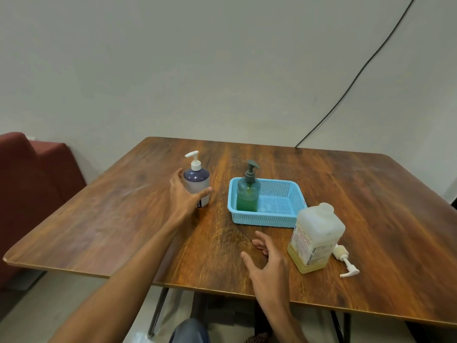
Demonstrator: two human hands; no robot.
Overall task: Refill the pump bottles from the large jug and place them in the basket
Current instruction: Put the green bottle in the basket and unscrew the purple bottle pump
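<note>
Wood-grain table (pixel 371 206) carries everything. The left hand (pixel 184 196) is spread wide, thumb and fingers curling around the upright purple pump bottle (pixel 197 185) without a firm grip yet. The right hand (pixel 268 262), open and empty, hovers nearer the large jug (pixel 316 240). Between them, the blue basket (pixel 267 219) already holds the green pump bottle (pixel 248 191).
</note>
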